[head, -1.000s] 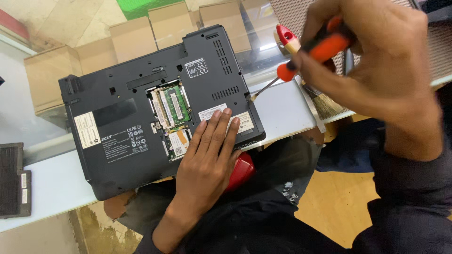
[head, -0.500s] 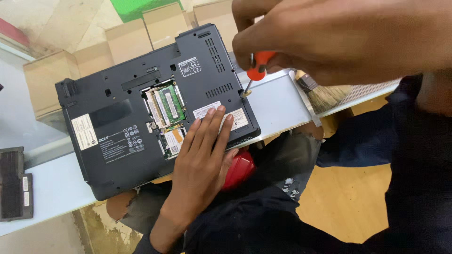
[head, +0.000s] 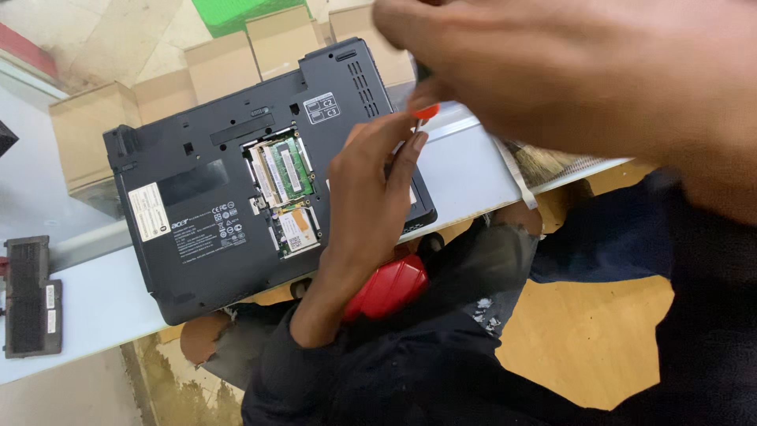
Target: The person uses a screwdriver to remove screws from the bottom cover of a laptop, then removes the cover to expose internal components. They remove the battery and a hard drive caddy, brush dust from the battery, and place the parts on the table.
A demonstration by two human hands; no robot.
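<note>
Your left hand (head: 371, 197) lies open on the upturned laptop (head: 236, 197), which rests on the tabletop (head: 465, 170). Your right hand (head: 568, 71), blurred, grips an orange-handled screwdriver (head: 426, 112) at the laptop's right edge.

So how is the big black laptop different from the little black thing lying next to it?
The laptop is large, lies bottom up with a hatch open onto green boards, and the left hand rests on it. The small black block is narrow, closed and untouched. Both are dark and lie on the white table.
</note>
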